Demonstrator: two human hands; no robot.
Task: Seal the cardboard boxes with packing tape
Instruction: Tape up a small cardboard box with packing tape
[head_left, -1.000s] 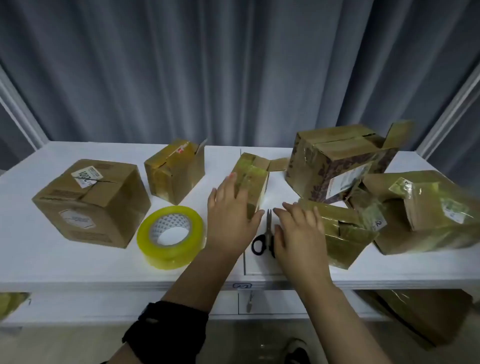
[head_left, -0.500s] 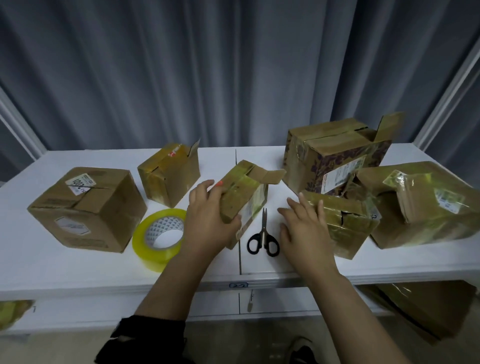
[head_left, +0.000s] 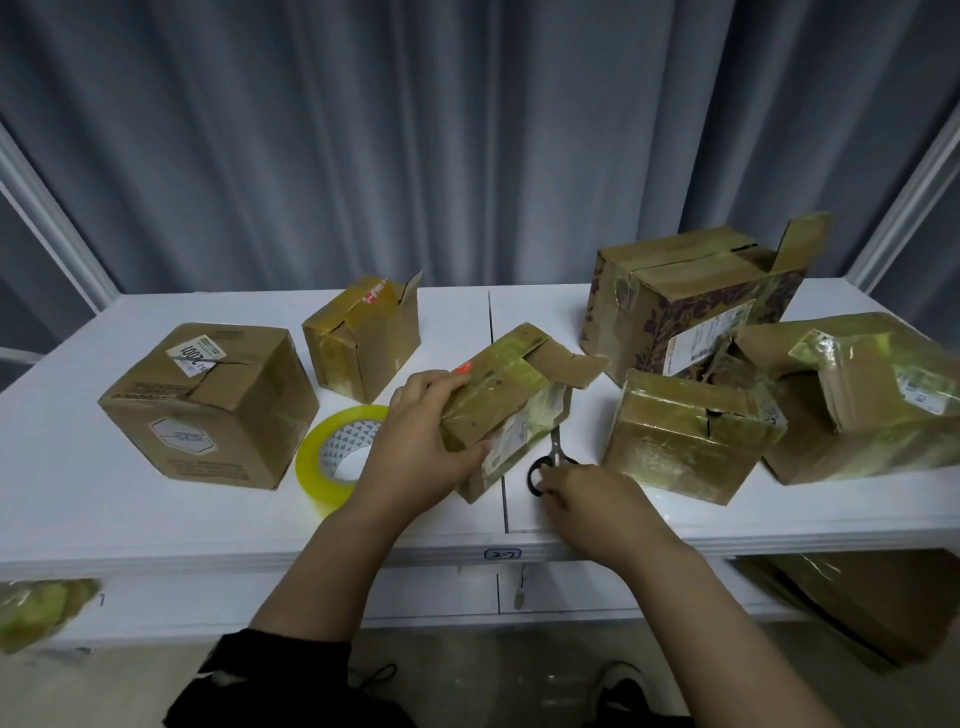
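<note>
A small taped cardboard box (head_left: 498, 395) with one end flap open is tilted up off the white table (head_left: 78, 493) at the centre. My left hand (head_left: 421, 447) grips its left end. Just right of it lie black-handled scissors (head_left: 556, 447), and my right hand (head_left: 592, 499) has its fingers curled on their handle loops. A yellow-edged roll of clear packing tape (head_left: 332, 452) lies flat to the left, partly hidden behind my left wrist.
A large box (head_left: 208, 405) sits at the left with a smaller open-flapped one (head_left: 363, 338) behind it. Three tape-covered boxes crowd the right: back (head_left: 685, 296), front (head_left: 685, 436), far right (head_left: 872, 395). Another box (head_left: 857, 597) stands under the table.
My left hand has lifted and tilted the small box toward me. My right hand has left the front right box and come down onto the scissors' handles.
</note>
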